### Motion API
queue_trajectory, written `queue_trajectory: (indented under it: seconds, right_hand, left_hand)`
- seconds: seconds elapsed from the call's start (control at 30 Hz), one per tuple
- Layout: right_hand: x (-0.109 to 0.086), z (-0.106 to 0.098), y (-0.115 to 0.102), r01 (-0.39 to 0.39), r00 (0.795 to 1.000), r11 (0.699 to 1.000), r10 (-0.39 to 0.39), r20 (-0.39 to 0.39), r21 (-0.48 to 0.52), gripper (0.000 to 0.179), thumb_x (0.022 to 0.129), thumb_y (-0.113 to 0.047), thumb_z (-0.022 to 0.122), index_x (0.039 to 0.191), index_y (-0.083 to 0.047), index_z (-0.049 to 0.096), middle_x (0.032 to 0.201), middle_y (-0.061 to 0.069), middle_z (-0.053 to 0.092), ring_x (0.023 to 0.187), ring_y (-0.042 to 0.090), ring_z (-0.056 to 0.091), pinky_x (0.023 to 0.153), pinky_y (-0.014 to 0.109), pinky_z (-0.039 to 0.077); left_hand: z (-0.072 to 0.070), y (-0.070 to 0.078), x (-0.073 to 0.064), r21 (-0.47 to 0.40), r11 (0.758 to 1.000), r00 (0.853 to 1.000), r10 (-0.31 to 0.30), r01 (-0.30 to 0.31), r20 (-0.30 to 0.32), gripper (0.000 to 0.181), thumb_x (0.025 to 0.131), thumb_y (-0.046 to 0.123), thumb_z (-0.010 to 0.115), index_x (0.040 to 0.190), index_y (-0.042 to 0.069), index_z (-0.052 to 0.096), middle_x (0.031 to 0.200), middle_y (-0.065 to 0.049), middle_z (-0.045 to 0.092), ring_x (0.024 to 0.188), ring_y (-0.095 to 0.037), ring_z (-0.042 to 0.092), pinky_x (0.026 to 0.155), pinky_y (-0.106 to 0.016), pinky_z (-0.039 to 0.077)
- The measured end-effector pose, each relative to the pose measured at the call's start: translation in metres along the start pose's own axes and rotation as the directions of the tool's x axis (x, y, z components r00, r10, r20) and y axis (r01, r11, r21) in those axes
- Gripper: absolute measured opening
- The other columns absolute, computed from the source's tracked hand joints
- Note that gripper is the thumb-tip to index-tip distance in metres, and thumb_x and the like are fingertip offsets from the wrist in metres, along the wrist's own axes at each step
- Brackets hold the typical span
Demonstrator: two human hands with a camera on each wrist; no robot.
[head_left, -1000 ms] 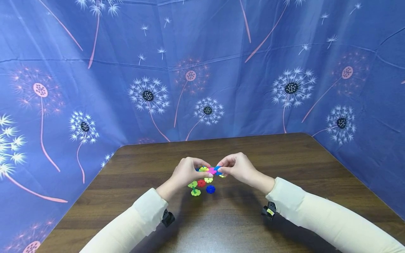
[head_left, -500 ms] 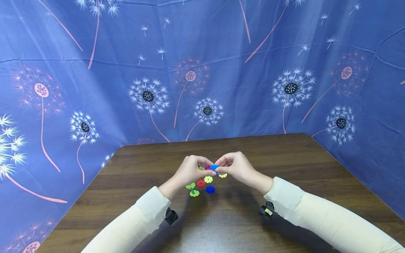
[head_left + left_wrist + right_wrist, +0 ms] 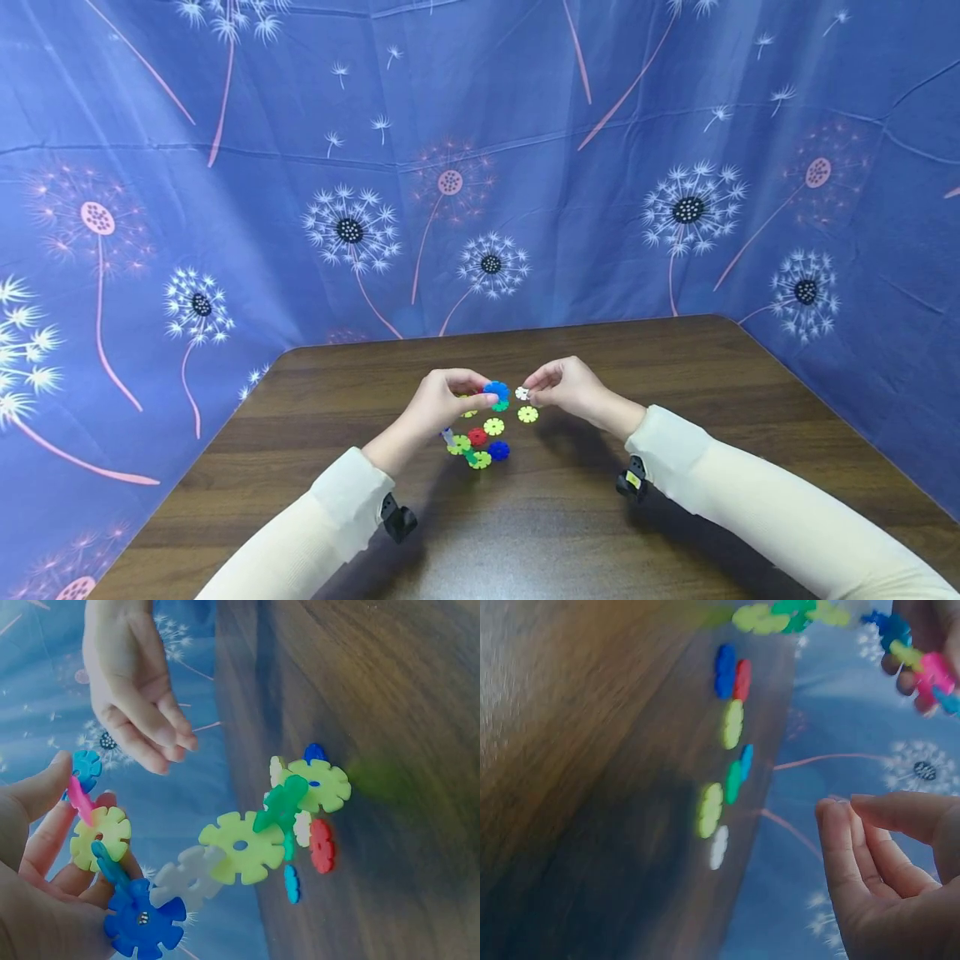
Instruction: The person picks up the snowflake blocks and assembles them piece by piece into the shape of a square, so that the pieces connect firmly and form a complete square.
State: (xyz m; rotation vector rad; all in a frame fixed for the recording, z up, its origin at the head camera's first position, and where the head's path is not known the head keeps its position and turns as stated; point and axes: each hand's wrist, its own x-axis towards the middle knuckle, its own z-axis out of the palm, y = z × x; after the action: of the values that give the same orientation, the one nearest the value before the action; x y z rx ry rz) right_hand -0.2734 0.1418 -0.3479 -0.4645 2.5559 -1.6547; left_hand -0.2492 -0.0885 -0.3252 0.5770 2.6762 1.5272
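Observation:
My left hand (image 3: 441,406) holds a chain of notched plastic discs above the table, thumb and fingers around its upper end. In the left wrist view, a light blue disc (image 3: 87,766) tops the chain, joined to a pink disc (image 3: 79,801). Below come yellow and teal discs, a dark blue disc (image 3: 145,919), a whitish disc (image 3: 187,877), a large yellow disc (image 3: 241,847), then green and yellow ones at the hanging end. Apart from the chain, my right hand (image 3: 573,387) has its thumb and forefinger tips close together, with nothing visible between them.
On the wooden table (image 3: 600,533) lie loose discs: dark blue (image 3: 498,451), red (image 3: 477,437), two yellow, green (image 3: 734,782), light blue (image 3: 747,762) and white (image 3: 718,848). A blue dandelion-print cloth (image 3: 577,208) hangs behind the table.
My right hand has left the light blue disc and moved right, bringing the white disc into view. My left hand has shifted slightly left with the chain.

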Motion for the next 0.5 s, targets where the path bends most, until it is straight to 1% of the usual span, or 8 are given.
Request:
queue_trajectory:
  seconds: [0.03,0.1,0.17,0.27,0.33,0.4,0.5]
  right_hand:
    - [0.003,0.001,0.003,-0.020,1.000,1.000,0.020,-0.004,0.000,0.019,0.082,0.005,0.069,0.099,0.013,0.068,0.085,0.017,0.072,0.070,0.009,0.065,0.074,0.034,0.058]
    - [0.008,0.002,0.008,-0.054,0.999,0.998,0.054,-0.004,-0.013,0.019,0.081,0.005,0.069,0.098,0.013,0.068,0.085,0.017,0.073,0.069,0.010,0.065,0.074,0.037,0.058]
    - [0.013,0.004,0.012,-0.087,0.996,0.995,0.088,0.009,-0.040,0.019,0.082,0.004,0.068,0.098,0.013,0.068,0.086,0.017,0.073,0.071,0.014,0.067,0.075,0.038,0.058]
    - [0.019,0.006,0.016,-0.139,0.990,0.984,0.142,0.020,-0.111,0.019,0.081,0.002,0.069,0.098,0.010,0.070,0.088,0.016,0.073,0.076,0.022,0.069,0.077,0.039,0.058]
    - [0.023,0.009,0.018,-0.157,0.987,0.973,0.162,0.018,-0.167,0.019,0.080,0.001,0.071,0.097,0.008,0.071,0.089,0.014,0.073,0.079,0.024,0.069,0.077,0.038,0.057]
    - [0.026,0.011,0.020,-0.170,0.984,0.958,0.176,0.005,-0.231,0.019,0.077,0.000,0.074,0.095,0.005,0.072,0.089,0.011,0.072,0.076,0.022,0.067,0.074,0.035,0.057]
    - [0.030,0.015,0.024,-0.158,0.987,0.935,0.161,-0.020,-0.317,0.019,0.072,-0.003,0.079,0.090,0.002,0.073,0.088,0.008,0.071,0.074,0.018,0.063,0.069,0.029,0.054]
  left_hand:
    - [0.000,-0.001,0.000,-0.016,1.000,1.000,-0.014,0.014,-0.008,0.018,0.081,0.026,0.079,0.094,0.013,0.076,0.086,0.001,0.072,0.082,-0.013,0.063,0.076,-0.038,0.054]
    - [0.001,-0.004,0.000,-0.048,0.998,0.999,-0.033,0.031,-0.024,0.018,0.082,0.025,0.079,0.094,0.012,0.075,0.086,0.000,0.072,0.081,-0.013,0.063,0.077,-0.040,0.054]
    - [0.002,-0.006,-0.001,-0.080,0.996,0.998,-0.049,0.045,-0.045,0.018,0.081,0.022,0.079,0.093,0.010,0.075,0.086,0.000,0.071,0.079,-0.011,0.063,0.076,-0.036,0.054]
    - [0.002,-0.007,-0.002,-0.133,0.989,0.994,-0.073,0.062,-0.078,0.016,0.081,0.016,0.079,0.093,0.006,0.074,0.085,0.000,0.072,0.077,-0.009,0.062,0.072,-0.029,0.053]
    - [0.002,-0.007,-0.002,-0.170,0.982,0.991,-0.096,0.079,-0.093,0.015,0.081,0.014,0.078,0.093,0.005,0.074,0.085,0.001,0.071,0.077,-0.009,0.061,0.070,-0.026,0.051]
    - [0.002,-0.007,-0.003,-0.195,0.976,0.988,-0.117,0.095,-0.103,0.015,0.082,0.014,0.078,0.092,0.005,0.074,0.085,0.002,0.071,0.077,-0.009,0.060,0.069,-0.026,0.050]
    - [0.001,-0.008,-0.004,-0.217,0.969,0.983,-0.146,0.119,-0.114,0.015,0.082,0.016,0.078,0.091,0.005,0.074,0.083,0.003,0.070,0.078,-0.010,0.060,0.069,-0.027,0.050]
